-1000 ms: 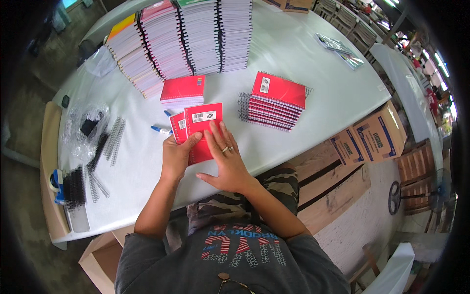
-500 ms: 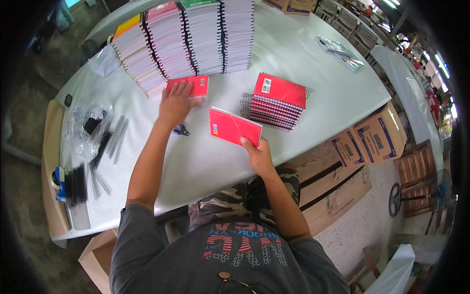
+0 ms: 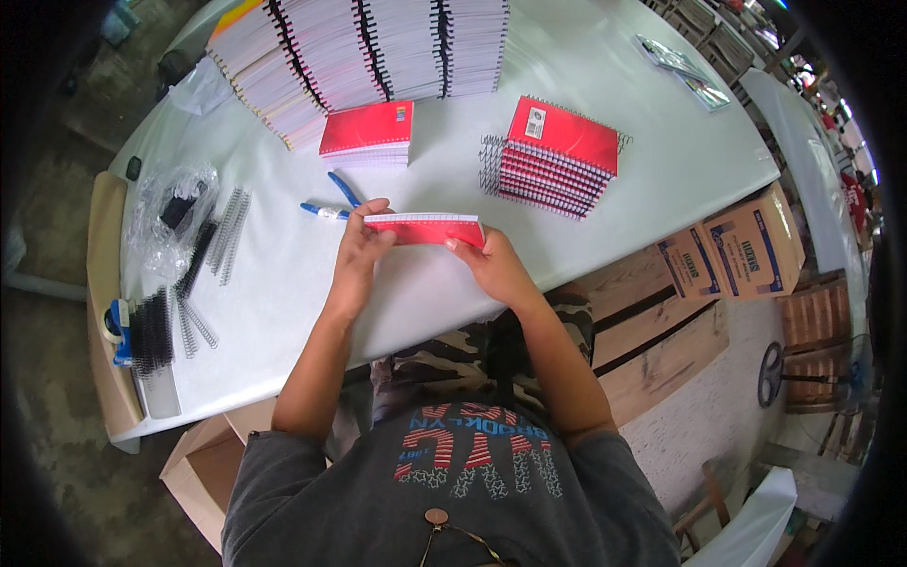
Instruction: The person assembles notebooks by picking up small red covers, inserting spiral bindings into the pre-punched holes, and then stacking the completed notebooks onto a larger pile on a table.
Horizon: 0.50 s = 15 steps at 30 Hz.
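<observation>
Between my hands, above the near part of the white table, I hold a red-covered notebook point(image 3: 425, 232) tilted so its punched edge faces up. My left hand point(image 3: 359, 255) grips its left end, and my right hand point(image 3: 491, 265) pinches its right end with the thumb in front. Just beyond my left fingers lie blue-handled pliers point(image 3: 326, 212), partly hidden by the hand. A stack of unbound red notebooks point(image 3: 367, 134) rests farther back. To the right stands a pile of red notebooks with wire spirals point(image 3: 557, 161), coil ends sticking out.
Tall stacks of spiral-bound books point(image 3: 378, 47) fill the far side. On the left lie loose wire coils point(image 3: 227, 236), black coils point(image 3: 151, 345), a clear plastic bag point(image 3: 170, 213) and a blue tape dispenser point(image 3: 121, 331). Cardboard boxes point(image 3: 737, 250) stand beyond the right edge.
My left hand has left the unbound stack and come to the notebook in my right hand. The notebook has been tipped up, its punched edge now level. The pliers show more.
</observation>
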Tool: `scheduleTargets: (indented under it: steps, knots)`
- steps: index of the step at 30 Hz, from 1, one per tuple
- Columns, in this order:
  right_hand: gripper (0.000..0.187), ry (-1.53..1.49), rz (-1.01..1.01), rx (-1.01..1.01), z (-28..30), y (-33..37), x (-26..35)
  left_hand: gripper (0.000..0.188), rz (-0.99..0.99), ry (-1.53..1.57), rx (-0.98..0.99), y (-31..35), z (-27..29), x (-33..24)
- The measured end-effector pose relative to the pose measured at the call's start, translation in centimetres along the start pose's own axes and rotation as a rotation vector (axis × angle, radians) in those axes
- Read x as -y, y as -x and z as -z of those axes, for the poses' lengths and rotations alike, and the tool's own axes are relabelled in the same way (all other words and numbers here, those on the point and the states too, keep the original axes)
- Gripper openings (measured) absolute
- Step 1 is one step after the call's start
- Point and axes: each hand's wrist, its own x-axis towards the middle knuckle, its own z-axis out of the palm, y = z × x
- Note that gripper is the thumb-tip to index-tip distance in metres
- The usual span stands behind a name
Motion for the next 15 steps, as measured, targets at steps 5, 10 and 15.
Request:
scheduleTargets:
  steps: [5, 10, 15]
  knots:
    - [0.027, -0.230, 0.172, -0.100, 0.5, -0.9, 1.1, 0.026, 0.027, -0.291, 0.002, 0.0, -0.1, 0.2]
    - [0.028, 0.008, 0.086, 0.062, 1.4, -1.8, -0.4, 0.024, -0.003, -0.317, 0.034, 0.1, 0.0, 2.2]
    - [0.029, -0.231, 0.162, 0.060, 1.0, -2.0, -0.3, 0.029, -0.103, -0.582, 0.057, 1.0, 1.4, 2.0]
